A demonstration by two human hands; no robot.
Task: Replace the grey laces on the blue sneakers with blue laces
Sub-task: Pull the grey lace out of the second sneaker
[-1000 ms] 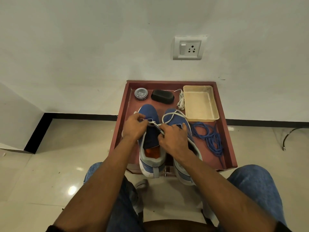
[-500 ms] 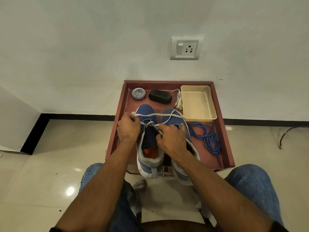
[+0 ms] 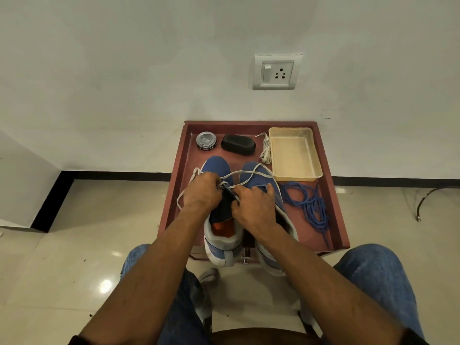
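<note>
Head view: two blue sneakers [image 3: 225, 170] stand side by side on the red desk [image 3: 333, 207]. The left hand [image 3: 202, 192] grips the grey lace [image 3: 249, 173] over the left shoe; the right hand [image 3: 254, 205] seems to pinch it at the eyelets. Blue laces [image 3: 308, 202] lie coiled just right of the shoes.
</note>
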